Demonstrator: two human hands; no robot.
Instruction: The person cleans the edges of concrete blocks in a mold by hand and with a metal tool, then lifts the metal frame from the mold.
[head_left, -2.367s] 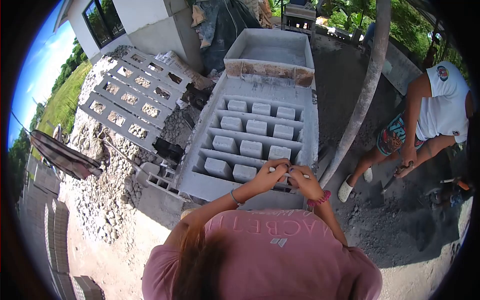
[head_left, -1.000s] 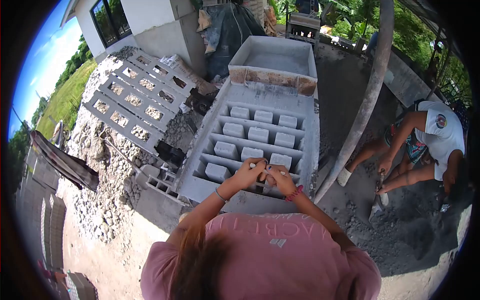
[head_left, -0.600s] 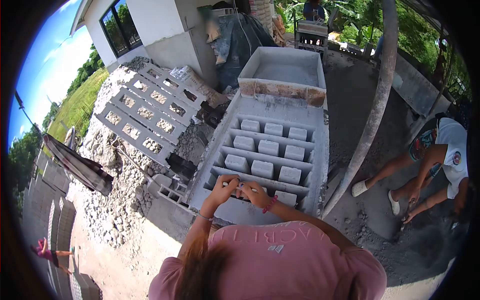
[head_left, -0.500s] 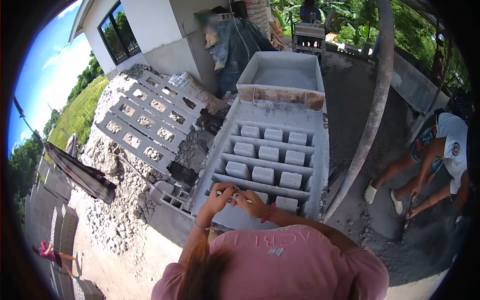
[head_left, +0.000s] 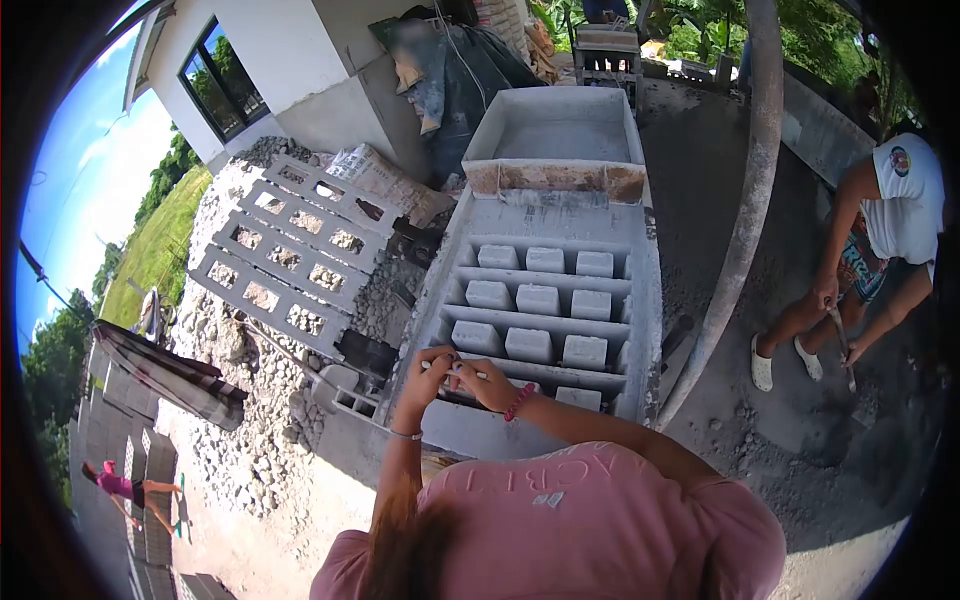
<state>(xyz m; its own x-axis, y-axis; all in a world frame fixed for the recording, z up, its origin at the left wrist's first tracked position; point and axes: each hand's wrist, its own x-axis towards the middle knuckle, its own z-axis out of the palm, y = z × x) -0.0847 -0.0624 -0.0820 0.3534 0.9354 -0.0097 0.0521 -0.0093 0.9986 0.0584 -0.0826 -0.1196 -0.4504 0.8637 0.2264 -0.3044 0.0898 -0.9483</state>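
Observation:
My left hand (head_left: 430, 374), with a thin band at its wrist, is closed on a thin pale rod (head_left: 483, 376). Close beside it, my right hand (head_left: 486, 387), wearing a pink bracelet, also has its fingers wrapped round the rod. Both hands are over the near end of a grey block mould (head_left: 647, 330). Rows of squarish core blocks (head_left: 528, 345) stand between the mould's long dividers. My hands and arms partly hide the nearest row. At the mould's far end sits a shallow tray (head_left: 555, 177) with a worn front edge.
Hollow concrete blocks (head_left: 285, 232) lie in rows over a gravel heap (head_left: 225, 440) on the left. A slanting pole (head_left: 745, 225) rises just right of the mould. Beyond it, a person (head_left: 900, 200) bends with a long-handled tool. Another person (head_left: 125, 487) is by stacked blocks, far left.
My hands stay closed on the rod and shift slightly up relative to the mould. The person at right has straightened somewhat and lifted the tool. The view has tilted slightly.

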